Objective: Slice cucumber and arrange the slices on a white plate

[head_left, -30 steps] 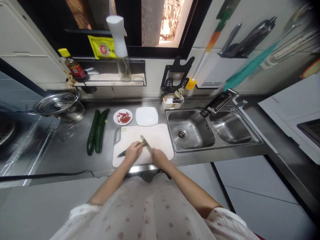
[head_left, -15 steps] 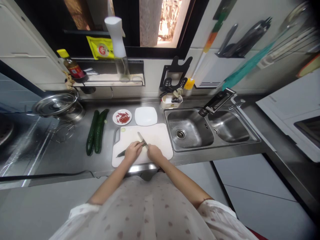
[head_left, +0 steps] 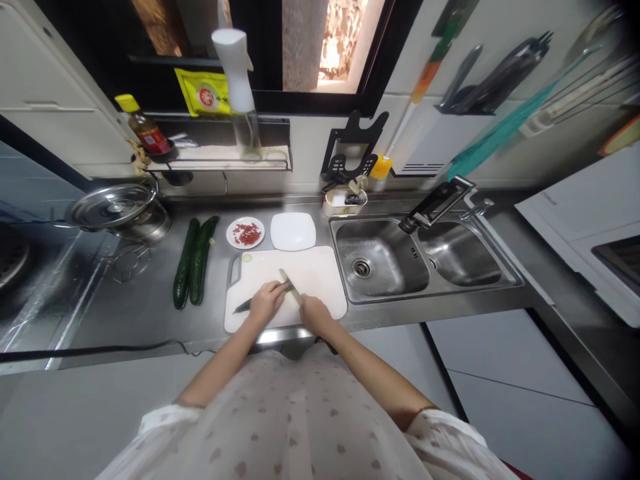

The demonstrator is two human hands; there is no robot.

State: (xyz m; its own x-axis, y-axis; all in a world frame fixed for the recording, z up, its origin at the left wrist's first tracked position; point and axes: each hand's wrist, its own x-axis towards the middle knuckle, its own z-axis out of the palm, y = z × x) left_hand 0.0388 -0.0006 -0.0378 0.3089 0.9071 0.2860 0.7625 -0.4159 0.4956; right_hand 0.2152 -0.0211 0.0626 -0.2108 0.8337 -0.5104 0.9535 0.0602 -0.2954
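Note:
On the white cutting board [head_left: 320,267], my left hand [head_left: 267,303] is closed over a piece of cucumber [head_left: 243,307], whose dark green end sticks out to the left. My right hand [head_left: 315,315] grips a knife [head_left: 291,287] by its handle; the blade slants up and left, close to my left fingertips at the cucumber's right end. My left hand hides most of the cucumber piece. A pale round cucumber slice [head_left: 247,258] lies at the board's upper left corner.
Two whole cucumbers [head_left: 193,263] lie left of the board. Behind it are a plate [head_left: 231,235] of chopped red bits and a white square plate [head_left: 293,231]. A double sink [head_left: 380,257] lies right; a lidded steel pot [head_left: 145,223] stands left.
My right hand and the knife have shifted slightly right and down along the blade's slant. My left hand stays on the cucumber piece.

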